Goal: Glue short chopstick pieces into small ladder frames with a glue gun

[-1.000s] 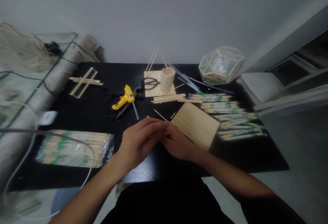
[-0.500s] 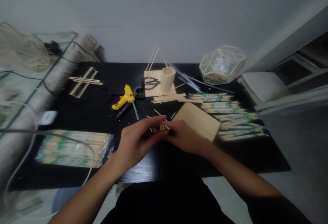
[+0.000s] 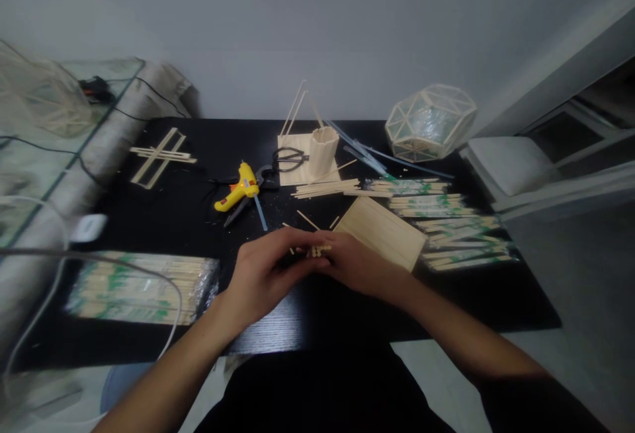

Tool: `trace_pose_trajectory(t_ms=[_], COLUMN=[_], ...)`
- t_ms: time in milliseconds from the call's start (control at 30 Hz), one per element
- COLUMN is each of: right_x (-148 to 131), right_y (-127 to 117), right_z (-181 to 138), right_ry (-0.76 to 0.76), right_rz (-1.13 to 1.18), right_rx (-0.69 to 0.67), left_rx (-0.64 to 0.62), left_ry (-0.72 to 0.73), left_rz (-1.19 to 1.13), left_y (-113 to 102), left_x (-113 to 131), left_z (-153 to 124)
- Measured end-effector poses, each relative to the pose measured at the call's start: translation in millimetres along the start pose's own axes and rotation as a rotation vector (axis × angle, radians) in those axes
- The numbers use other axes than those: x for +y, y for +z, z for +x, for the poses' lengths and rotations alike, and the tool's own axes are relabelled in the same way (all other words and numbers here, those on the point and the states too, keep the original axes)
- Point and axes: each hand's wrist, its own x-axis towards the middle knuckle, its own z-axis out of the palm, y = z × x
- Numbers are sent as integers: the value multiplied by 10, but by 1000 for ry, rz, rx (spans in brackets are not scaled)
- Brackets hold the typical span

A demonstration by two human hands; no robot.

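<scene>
Between my two hands is a small bundle of thin wooden sticks (image 3: 318, 250), seen end-on over the front of the black table. My left hand (image 3: 270, 264) curls around it, thumb below and fingers above. My right hand (image 3: 354, 258) closes on the same bundle from the other side. The hands touch, and most of the sticks' length is hidden. Just beyond lie a loose stick (image 3: 308, 220) and a short stick piece (image 3: 335, 222). A flat wooden panel (image 3: 381, 235) rests beside my right hand.
A yellow glue gun (image 3: 238, 188) lies by pliers (image 3: 237, 213). Behind are a wooden cup (image 3: 323, 154) on a base, scissors (image 3: 291, 159) and loose sticks (image 3: 327, 188). Packaged sticks (image 3: 133, 287) lie left, more packs (image 3: 436, 206) right. A faceted frame (image 3: 430, 122) stands back right.
The stick ends look more level and closely gathered between my hands. Both hands stay in nearly the same place, and the view has shifted slightly.
</scene>
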Motion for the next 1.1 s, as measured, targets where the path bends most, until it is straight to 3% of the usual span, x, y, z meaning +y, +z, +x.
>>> trace_pose_trajectory(t_ms=[233,533,733,900,1100], right_x=[-60,-192,-68,15,120], right_y=[79,48,37,12,89], right_z=[11,22,-1,-3,-21], right_ry=[97,149,84,54,92], right_rz=[-219,-40,-107,31,56], right_rx=[33,63,85,89,116], left_rx=[76,71,58,72,57], left_ry=[45,58,-23,-82,5], left_rz=[94,135,98,68,43], left_y=[55,88,23,-14,-14], left_x=[16,54,45,13,-45], left_z=[-10,-31,-18,-3,-6])
